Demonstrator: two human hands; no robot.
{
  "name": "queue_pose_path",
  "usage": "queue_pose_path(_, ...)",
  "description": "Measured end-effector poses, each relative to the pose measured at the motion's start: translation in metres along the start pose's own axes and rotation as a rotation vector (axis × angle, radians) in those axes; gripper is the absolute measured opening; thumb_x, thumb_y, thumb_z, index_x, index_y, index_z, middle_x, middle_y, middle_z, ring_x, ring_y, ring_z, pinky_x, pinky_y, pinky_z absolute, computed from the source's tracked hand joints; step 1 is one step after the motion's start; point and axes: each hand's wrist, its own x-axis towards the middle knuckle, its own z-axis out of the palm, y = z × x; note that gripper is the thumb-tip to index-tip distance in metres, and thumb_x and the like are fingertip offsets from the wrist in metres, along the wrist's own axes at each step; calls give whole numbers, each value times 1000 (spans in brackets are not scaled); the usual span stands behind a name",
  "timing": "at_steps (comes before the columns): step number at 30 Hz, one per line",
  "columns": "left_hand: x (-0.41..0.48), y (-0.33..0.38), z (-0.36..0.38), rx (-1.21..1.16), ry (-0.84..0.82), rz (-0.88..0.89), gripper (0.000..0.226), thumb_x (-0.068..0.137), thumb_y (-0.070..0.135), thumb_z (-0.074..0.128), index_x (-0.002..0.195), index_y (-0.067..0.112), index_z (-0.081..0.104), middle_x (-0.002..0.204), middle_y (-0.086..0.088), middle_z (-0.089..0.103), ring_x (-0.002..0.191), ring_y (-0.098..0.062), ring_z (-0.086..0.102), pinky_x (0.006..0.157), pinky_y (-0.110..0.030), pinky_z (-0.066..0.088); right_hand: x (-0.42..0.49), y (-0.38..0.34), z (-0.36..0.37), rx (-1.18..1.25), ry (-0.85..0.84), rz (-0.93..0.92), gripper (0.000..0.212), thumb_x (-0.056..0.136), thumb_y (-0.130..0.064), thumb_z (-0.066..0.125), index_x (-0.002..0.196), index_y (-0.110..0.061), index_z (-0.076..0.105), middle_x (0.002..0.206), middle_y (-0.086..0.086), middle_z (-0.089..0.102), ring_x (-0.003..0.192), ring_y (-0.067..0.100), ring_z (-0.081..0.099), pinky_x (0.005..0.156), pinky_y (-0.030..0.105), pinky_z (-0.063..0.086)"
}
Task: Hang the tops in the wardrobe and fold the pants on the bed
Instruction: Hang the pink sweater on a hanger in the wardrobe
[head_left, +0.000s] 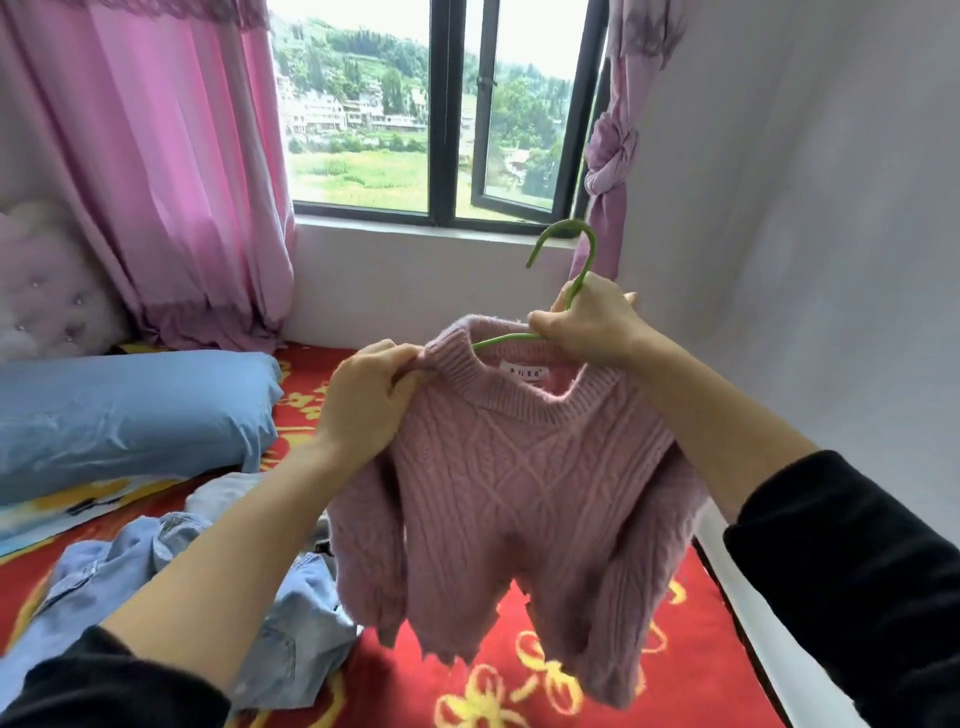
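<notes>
- Right hand (589, 325): fingers clamped on thin green plastic hanger (577, 270) at its neck.
- Left hand (366, 400): fingers pinch collar of pink cable-knit sweater (519, 488), held above red patterned bed (540, 670).
- Light-blue denim clothes (291, 623) near left on bed.

This is a bedroom in a home. A blue pillow (130, 410) lies on the bed (405, 670) with its red flowery cover, near the soft headboard (47, 280). Past the bed, pink curtains (171, 182) hang by a window (441, 114).
</notes>
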Motion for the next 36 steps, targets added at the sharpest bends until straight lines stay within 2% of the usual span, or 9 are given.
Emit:
queue_pose_path(5, -37, 27, -28, 97, 165, 16, 32, 85, 22, 57, 114, 19, 70, 76, -2, 57, 76, -26, 57, 75, -41, 48, -26, -28, -18, 79, -168, -83, 41, 91, -40, 60, 60, -13, 58, 49, -6, 54, 58, 13, 49, 89, 44, 42)
queue_pose_path(8, -63, 34, -44, 226, 266, -64, 28, 87, 25, 60, 114, 25, 69, 82, 8, 55, 84, -23, 57, 87, -37, 36, -48, -49, -16, 130, -239, -170, 43, 95, -40, 54, 64, -11, 55, 57, 2, 50, 58, 17, 49, 76, 41, 52)
queue_pose_path(11, -93, 38, -69, 341, 344, -134, 26, 87, 23, 65, 112, 29, 68, 87, 14, 53, 92, -14, 54, 85, -29, 21, -69, -70, -6, 158, -309, -249, 40, 97, -41, 50, 73, -11, 59, 58, 3, 47, 54, 16, 47, 63, 32, 48)
queue_pose_path(14, -126, 43, -103, 419, 378, -223, 25, 87, 23, 65, 112, 27, 68, 97, 6, 57, 102, -20, 54, 91, -38, 23, -82, -101, 8, 295, -420, -289, 38, 98, -28, 50, 82, 2, 68, 47, -2, 49, 39, 8, 46, 45, 19, 41)
queue_pose_path(19, -188, 58, -152, 584, 547, -391, 39, 82, 28, 62, 119, 21, 53, 116, -7, 46, 109, -23, 38, 94, -48, 31, -109, -183, 38, 519, -572, -336, 31, 97, -19, 48, 83, 1, 67, 54, 8, 47, 45, 18, 44, 45, 25, 40)
queue_pose_path(22, -237, 64, -167, 599, 306, -242, 40, 82, 34, 54, 120, 23, 49, 99, 0, 51, 93, -20, 47, 85, -42, 41, -140, -242, 56, 570, -708, -407, 24, 93, -12, 52, 73, -3, 64, 53, 10, 47, 42, 18, 41, 47, 26, 36)
queue_pose_path(24, -263, 60, -185, 551, 129, -303, 44, 88, 38, 54, 129, 25, 44, 96, 2, 51, 91, -20, 49, 80, -41, 47, -166, -282, 67, 592, -782, -456, 20, 88, -7, 54, 69, -4, 61, 53, 10, 48, 40, 18, 40, 48, 25, 36)
queue_pose_path(30, -338, 47, -268, 660, 143, -372, 25, 94, 31, 54, 95, 7, 60, 97, -7, 57, 91, -26, 52, 77, -42, 48, -249, -403, 94, 677, -849, -536, 18, 91, -13, 58, 83, 1, 68, 53, 6, 51, 44, 16, 45, 50, 29, 45)
queue_pose_path(36, -442, 33, -368, 497, 47, -666, 32, 94, 43, 49, 114, 21, 60, 114, 7, 54, 109, -14, 51, 97, -37, 42, -341, -509, 128, 670, -1028, -588, 29, 94, -15, 56, 68, -5, 63, 53, 6, 50, 41, 15, 46, 43, 22, 42)
